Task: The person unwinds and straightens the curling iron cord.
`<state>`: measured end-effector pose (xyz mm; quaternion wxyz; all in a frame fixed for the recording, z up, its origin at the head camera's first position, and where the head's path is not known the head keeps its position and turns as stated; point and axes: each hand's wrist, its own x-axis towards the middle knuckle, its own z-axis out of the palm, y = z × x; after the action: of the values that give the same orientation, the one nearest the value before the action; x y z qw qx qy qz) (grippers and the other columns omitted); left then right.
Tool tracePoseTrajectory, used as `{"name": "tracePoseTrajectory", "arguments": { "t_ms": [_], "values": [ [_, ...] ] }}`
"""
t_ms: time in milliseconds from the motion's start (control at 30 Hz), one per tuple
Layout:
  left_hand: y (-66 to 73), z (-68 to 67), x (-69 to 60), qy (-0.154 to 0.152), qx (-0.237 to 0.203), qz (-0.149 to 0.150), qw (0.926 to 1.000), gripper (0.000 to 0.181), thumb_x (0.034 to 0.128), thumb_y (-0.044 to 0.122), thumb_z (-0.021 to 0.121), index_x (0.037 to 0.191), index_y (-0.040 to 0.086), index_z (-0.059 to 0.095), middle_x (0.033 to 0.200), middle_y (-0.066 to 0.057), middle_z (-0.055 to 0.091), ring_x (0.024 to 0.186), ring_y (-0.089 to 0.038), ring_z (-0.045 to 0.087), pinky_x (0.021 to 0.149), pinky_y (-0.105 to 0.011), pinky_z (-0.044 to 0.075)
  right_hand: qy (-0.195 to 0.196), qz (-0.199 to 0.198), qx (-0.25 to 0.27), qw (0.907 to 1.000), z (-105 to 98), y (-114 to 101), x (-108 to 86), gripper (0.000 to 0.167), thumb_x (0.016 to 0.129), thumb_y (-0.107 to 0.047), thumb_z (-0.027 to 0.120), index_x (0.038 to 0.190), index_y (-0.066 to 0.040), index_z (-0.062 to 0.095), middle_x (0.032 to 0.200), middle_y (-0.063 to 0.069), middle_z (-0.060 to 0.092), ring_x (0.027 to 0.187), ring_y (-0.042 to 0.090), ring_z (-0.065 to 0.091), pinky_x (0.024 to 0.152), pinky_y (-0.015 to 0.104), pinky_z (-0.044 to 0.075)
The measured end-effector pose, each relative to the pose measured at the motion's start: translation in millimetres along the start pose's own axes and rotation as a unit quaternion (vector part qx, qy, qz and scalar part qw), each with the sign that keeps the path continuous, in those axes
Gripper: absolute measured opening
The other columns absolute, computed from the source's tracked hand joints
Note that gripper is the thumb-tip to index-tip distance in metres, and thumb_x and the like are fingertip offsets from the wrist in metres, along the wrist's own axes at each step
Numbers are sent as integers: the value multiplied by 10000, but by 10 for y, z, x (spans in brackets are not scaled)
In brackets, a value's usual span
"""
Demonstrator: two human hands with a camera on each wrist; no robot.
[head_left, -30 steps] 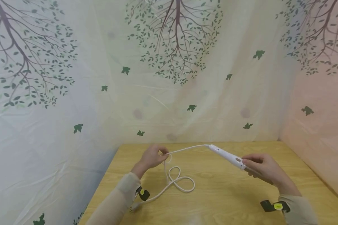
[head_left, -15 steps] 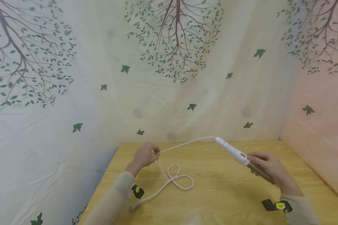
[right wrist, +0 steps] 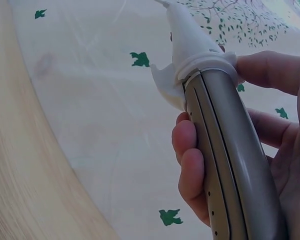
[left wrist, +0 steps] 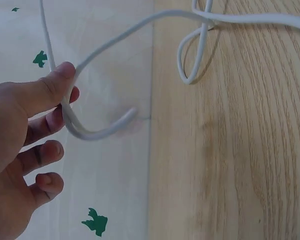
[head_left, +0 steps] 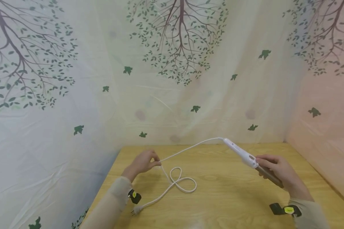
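Observation:
A hair iron (head_left: 240, 153) with a white handle and a brownish-grey barrel is held up over the right side of the table. My right hand (head_left: 279, 171) grips it by the barrel, thumb near the white collar; in the right wrist view its fingers (right wrist: 191, 172) curl round the grey barrel (right wrist: 230, 150). The handle end points up and to the left. From it the white cord runs to my left hand (head_left: 143, 161), which pinches it between thumb and index finger. In the left wrist view the pinched cord (left wrist: 97, 135) hangs in a bend below the thumb.
The rest of the cord lies in loops on the wooden table (head_left: 226, 203), ending in a plug (head_left: 137, 210) near the front left. A printed curtain (head_left: 160, 105) with trees and green birds stands behind and at both sides of the table.
My left hand has moved left along with the pinched cord. My right hand has shifted slightly right with the hair iron, whose handle end has risen. More of the plug shows.

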<state>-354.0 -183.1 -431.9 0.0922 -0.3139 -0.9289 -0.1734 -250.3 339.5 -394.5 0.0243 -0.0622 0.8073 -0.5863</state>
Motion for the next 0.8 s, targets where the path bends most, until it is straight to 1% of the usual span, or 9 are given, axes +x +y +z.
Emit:
{"name": "tracePoseTrajectory", "arguments": {
  "t_ms": [133, 233, 367, 433, 533, 600, 667, 733, 800],
  "values": [
    [-34, 4, -34, -132, -444, 129, 9988, 86, 849, 245, 755, 809, 172, 735, 779, 94, 642, 708, -99, 560, 651, -256, 459, -79, -55, 80, 9999, -18, 12, -26, 179, 996, -228, 565, 1086, -220, 719, 887, -11, 710, 721, 218, 680, 635, 363, 577],
    [-64, 7, -67, -325, -1042, -47, 9940, 93, 838, 235, 769, 798, 177, 708, 745, 97, 639, 660, -58, 534, 611, -231, 458, -109, -1, 93, 9999, -24, 16, -35, 182, 994, -233, 569, 1091, -216, 723, 894, -14, 709, 725, 219, 678, 642, 363, 577],
    [-90, -9, -105, -445, -1755, -302, 9830, 126, 823, 228, 783, 788, 166, 679, 730, 84, 647, 652, -48, 553, 610, -235, 478, -46, 91, 60, 9999, -36, 16, -31, 168, 988, -251, 580, 1070, -242, 726, 893, -17, 708, 732, 218, 678, 648, 358, 576],
    [-95, -18, -117, -369, -1892, -269, 9809, 138, 816, 233, 787, 784, 159, 676, 723, 81, 646, 652, -54, 550, 608, -239, 474, -17, 86, 18, 10000, -46, 24, -26, 172, 992, -258, 573, 1073, -236, 724, 890, -20, 708, 732, 214, 676, 647, 358, 576],
    [-106, -24, -127, -174, -1874, -124, 9820, 132, 824, 234, 778, 790, 150, 682, 725, 84, 648, 653, -57, 539, 594, -241, 458, 88, -1, -42, 10000, -66, 49, -23, 204, 1002, -261, 554, 1096, -184, 718, 882, -26, 700, 724, 211, 672, 636, 365, 574],
    [-111, -24, -134, 2, -1858, -148, 9825, 117, 837, 233, 766, 801, 153, 689, 734, 89, 654, 664, -55, 539, 607, -240, 454, 136, 1, -61, 9999, -90, 70, -23, 192, 1004, -269, 550, 1080, -217, 717, 879, -42, 693, 723, 205, 670, 633, 365, 573],
    [-117, -26, -145, 202, -1903, -308, 9810, 98, 853, 226, 750, 820, 152, 696, 753, 77, 664, 682, -65, 546, 623, -250, 460, 213, 43, -35, 9998, -118, 94, -28, 170, 1002, -276, 552, 1048, -274, 716, 878, -56, 686, 722, 200, 671, 630, 363, 573],
    [-125, -32, -164, 454, -1988, -681, 9766, 90, 865, 235, 739, 838, 161, 695, 773, 62, 664, 703, -80, 550, 638, -255, 460, 270, 126, 1, 9996, -155, 121, -35, 158, 1000, -288, 556, 1003, -358, 698, 876, -74, 683, 721, 191, 671, 627, 354, 573],
    [-141, -39, -187, 689, -2139, -1056, 9687, 100, 882, 235, 724, 862, 144, 687, 794, 17, 665, 721, -113, 554, 638, -265, 458, 359, 217, 42, 9991, -198, 157, -42, 160, 1000, -308, 553, 975, -406, 677, 862, -72, 683, 712, 185, 668, 620, 349, 571]
  ]
}}
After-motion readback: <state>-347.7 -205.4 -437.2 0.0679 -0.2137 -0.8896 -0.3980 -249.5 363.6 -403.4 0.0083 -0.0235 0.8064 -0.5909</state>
